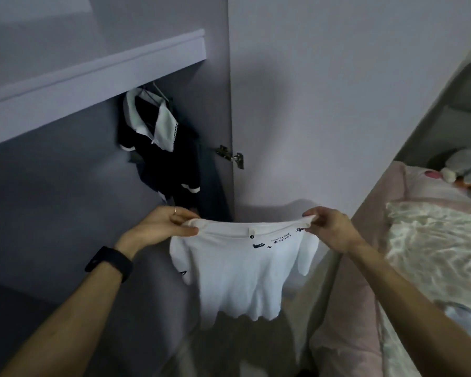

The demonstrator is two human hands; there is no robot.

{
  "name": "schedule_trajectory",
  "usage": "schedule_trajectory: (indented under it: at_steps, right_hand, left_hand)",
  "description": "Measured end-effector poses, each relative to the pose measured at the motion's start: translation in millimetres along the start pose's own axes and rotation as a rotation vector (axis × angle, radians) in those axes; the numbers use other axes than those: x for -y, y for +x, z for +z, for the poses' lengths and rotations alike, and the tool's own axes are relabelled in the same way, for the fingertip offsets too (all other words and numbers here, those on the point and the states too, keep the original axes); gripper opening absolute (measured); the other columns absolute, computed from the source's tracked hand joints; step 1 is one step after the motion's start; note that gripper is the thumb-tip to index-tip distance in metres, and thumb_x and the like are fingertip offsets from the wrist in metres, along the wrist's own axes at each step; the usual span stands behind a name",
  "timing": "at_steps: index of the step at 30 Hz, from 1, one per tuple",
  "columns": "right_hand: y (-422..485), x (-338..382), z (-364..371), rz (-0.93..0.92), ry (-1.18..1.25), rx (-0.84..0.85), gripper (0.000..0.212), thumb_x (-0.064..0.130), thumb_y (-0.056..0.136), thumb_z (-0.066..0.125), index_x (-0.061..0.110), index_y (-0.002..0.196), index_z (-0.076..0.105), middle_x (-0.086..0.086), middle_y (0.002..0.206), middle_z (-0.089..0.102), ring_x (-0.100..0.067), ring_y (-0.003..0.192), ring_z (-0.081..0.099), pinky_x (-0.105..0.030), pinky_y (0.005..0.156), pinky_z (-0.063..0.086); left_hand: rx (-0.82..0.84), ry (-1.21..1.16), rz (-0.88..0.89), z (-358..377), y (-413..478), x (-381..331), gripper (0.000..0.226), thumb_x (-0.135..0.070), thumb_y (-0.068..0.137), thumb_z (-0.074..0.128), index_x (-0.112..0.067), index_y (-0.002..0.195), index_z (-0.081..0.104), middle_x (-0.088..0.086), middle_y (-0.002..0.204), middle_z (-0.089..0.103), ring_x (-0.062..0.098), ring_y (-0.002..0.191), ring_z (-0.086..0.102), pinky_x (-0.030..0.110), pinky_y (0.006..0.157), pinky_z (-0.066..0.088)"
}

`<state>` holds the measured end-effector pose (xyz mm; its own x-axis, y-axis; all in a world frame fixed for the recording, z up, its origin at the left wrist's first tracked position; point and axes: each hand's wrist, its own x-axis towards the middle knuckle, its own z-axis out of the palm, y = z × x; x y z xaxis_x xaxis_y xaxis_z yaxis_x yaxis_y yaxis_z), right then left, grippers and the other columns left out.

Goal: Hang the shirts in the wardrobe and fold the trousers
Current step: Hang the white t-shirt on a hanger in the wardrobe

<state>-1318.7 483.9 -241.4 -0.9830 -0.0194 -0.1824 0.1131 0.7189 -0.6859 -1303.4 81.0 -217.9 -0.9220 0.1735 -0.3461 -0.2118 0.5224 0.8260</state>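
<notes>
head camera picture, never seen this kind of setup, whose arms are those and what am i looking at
No machine here. A person wears one wide-angle camera on the head, so you look forward and down along their own arms. The left hand and the right hand each pinch a top corner of a white shirt, which hangs spread between them. Ahead is the open wardrobe, where a dark garment with a white collar hangs. Its door stands open in the middle, and a bed lies at the right. A black wristband sits on the left wrist. No hanger shows in the white shirt.
</notes>
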Motion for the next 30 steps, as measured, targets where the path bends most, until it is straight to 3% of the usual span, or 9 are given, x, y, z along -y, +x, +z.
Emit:
schedule_trajectory:
  at_steps: [2,6,10,14,18,21,24,27,30]
  right_hand:
    - [13.4,8.2,11.1,-0.081,-0.057,0.01,0.016,0.017,0.091,0.068,0.032,0.091,0.069,0.016,0.075,0.073,-0.01,0.083,0.069,-0.009,0.066,0.046]
    - [45.5,25.7,27.0,-0.241,-0.132,0.077,0.022,0.035,0.096,0.065,0.024,0.078,0.071,0.016,0.069,0.07,-0.013,0.074,0.067,-0.02,0.066,0.045]
    - [78.0,44.5,51.3,-0.444,-0.093,-0.037,0.015,0.035,0.091,0.074,0.021,0.094,0.077,0.002,0.105,0.06,-0.02,0.076,0.064,-0.03,0.076,0.048]
    - [101.7,66.1,71.6,-0.501,-0.173,0.231,0.019,0.045,0.098,0.058,0.031,0.087,0.063,0.005,0.077,0.071,-0.011,0.066,0.07,-0.032,0.073,0.054]
    - [116.9,91.9,92.6,-0.619,-0.074,0.348,0.011,0.035,0.097,0.064,0.026,0.093,0.068,0.004,0.076,0.071,-0.012,0.066,0.07,-0.031,0.067,0.052]
    - [110.5,114.1,106.2,-0.78,-0.05,0.443,0.009,0.023,0.095,0.068,0.019,0.102,0.073,0.006,0.083,0.068,-0.014,0.078,0.065,-0.029,0.074,0.048]
    - [80.5,140.5,111.5,-0.942,-0.036,0.569,0.011,0.02,0.095,0.068,0.029,0.09,0.07,0.02,0.075,0.063,0.001,0.075,0.06,-0.009,0.067,0.039]
    - [50.6,173.7,117.7,-1.062,0.009,0.645,0.034,0.022,0.094,0.068,0.042,0.07,0.055,0.02,0.071,0.058,-0.004,0.065,0.054,-0.011,0.06,0.035]
    - [18.2,207.7,126.7,-1.154,0.037,0.688,0.027,0.025,0.093,0.069,0.033,0.069,0.061,0.011,0.063,0.055,-0.006,0.06,0.049,-0.015,0.057,0.034]
  left_hand:
    - [-0.038,0.032,-0.006,-11.6,-8.7,9.8,0.028,-0.011,0.082,0.082,-0.021,0.108,0.076,-0.001,0.093,0.078,0.004,0.088,0.07,0.009,0.077,0.049]
    - [-0.313,0.025,-0.061,-14.3,-24.8,34.0,0.005,-0.018,0.085,0.081,-0.022,0.086,0.079,-0.007,0.083,0.077,0.005,0.078,0.069,0.022,0.077,0.051]
    - [-0.688,0.06,-0.173,-5.8,-43.7,50.6,0.012,-0.03,0.087,0.078,-0.022,0.082,0.071,-0.009,0.078,0.071,0.008,0.073,0.062,0.023,0.073,0.05]
    - [-0.745,0.184,-0.357,7.9,-69.1,52.0,0.017,-0.037,0.094,0.069,-0.021,0.092,0.066,-0.005,0.089,0.068,0.016,0.086,0.063,0.026,0.074,0.044]
    - [-0.94,-0.024,-0.429,36.4,-95.7,52.4,0.018,-0.033,0.097,0.065,-0.016,0.102,0.065,-0.003,0.097,0.067,0.018,0.092,0.061,0.027,0.076,0.041]
    - [-1.107,-0.236,-0.356,51.3,-111.2,47.9,0.019,-0.038,0.089,0.073,-0.02,0.092,0.065,-0.005,0.09,0.068,0.018,0.087,0.061,0.03,0.079,0.047]
    - [-1.24,-0.37,-0.245,67.5,-122.8,32.1,0.021,-0.04,0.08,0.076,-0.023,0.086,0.065,-0.006,0.084,0.069,0.013,0.08,0.061,0.035,0.083,0.048]
    - [-1.248,-0.375,-0.159,77.2,-128.5,12.0,0.012,-0.028,0.085,0.073,-0.021,0.089,0.064,-0.003,0.086,0.071,0.01,0.079,0.062,0.031,0.081,0.049]
    - [-1.203,-0.364,-0.1,84.1,-145.1,-1.8,0.006,-0.031,0.085,0.069,-0.031,0.088,0.064,-0.008,0.086,0.073,0.01,0.08,0.064,0.035,0.083,0.052]
